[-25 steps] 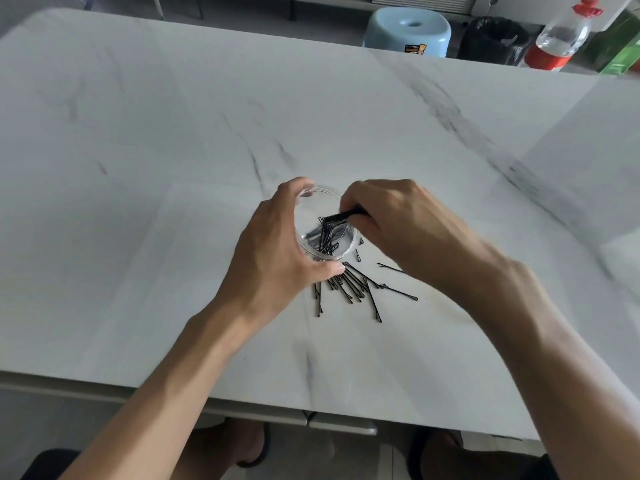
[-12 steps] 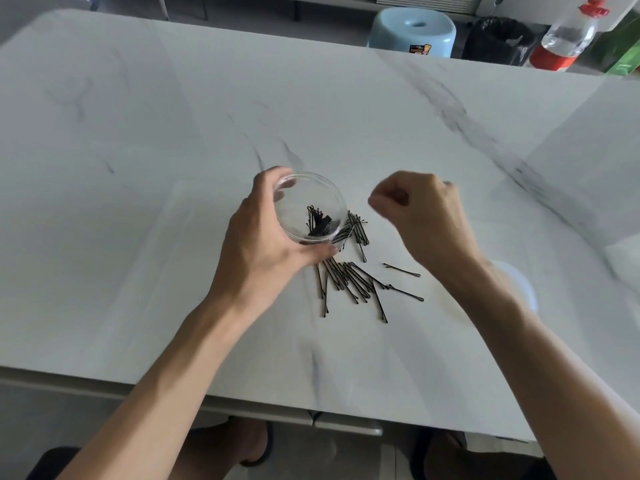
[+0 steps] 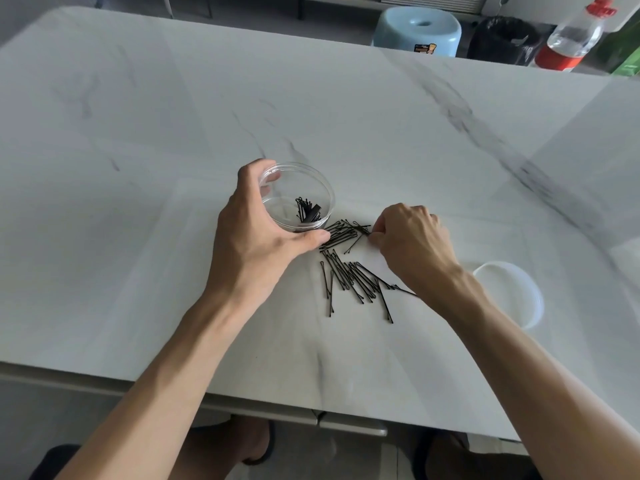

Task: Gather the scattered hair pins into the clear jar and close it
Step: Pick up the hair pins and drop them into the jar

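A clear round jar [image 3: 322, 192] stands open on the white marble table [image 3: 138, 237], with a small bunch of black hair pins [image 3: 308, 211] inside. My left hand [image 3: 256, 233] grips the jar from its left side, thumb at the near rim. Several black hair pins [image 3: 353, 278] lie scattered just right of and below the jar. My right hand [image 3: 412, 240] is down on the upper bunch of pins [image 3: 343, 233], fingertips pinching at their right ends. The jar's clear lid [image 3: 512, 292] lies flat to the right, partly behind my right forearm.
Beyond the table's far edge stand a light blue stool [image 3: 420, 31], a black bin [image 3: 504, 38] and a plastic bottle with a red cap [image 3: 571, 39]. The table's near edge [image 3: 242, 403] runs below my forearms.
My right hand dropped a bunch of pins into the jar, lifted away to the right, then came down onto the pins beside the jar. My left hand stayed on the jar.
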